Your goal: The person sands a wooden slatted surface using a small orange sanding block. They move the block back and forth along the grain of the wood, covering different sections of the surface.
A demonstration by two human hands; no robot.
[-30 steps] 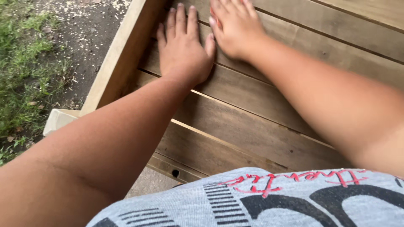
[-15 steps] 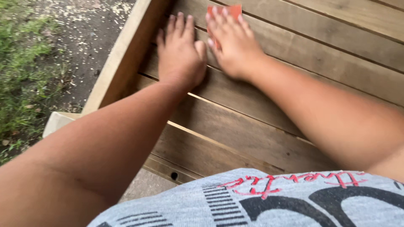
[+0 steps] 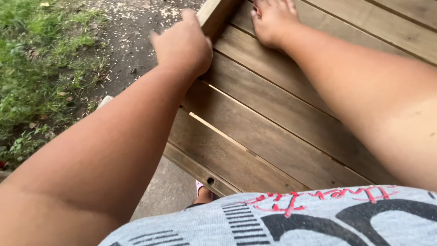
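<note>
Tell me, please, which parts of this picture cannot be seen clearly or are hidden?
- Head view: fingertips of the right hand are cut off by the top edge; anything under them is hidden.
- Fingers of the left hand curl over the side rail, out of sight.
- The slats run under the grey shirt, so their near ends are hidden.
- The small hole in the end rail is too small to see into.

The left hand (image 3: 184,43) is curled over the raised edge rail (image 3: 214,16) of a slatted wooden panel (image 3: 255,136), while the right hand (image 3: 272,20) is pressed flat on a plank near that rail. Grass (image 3: 36,68) and bare soil strewn with sawdust (image 3: 132,32) are seen to the left, and a grey printed shirt (image 3: 296,218) fills the lower edge.
</note>
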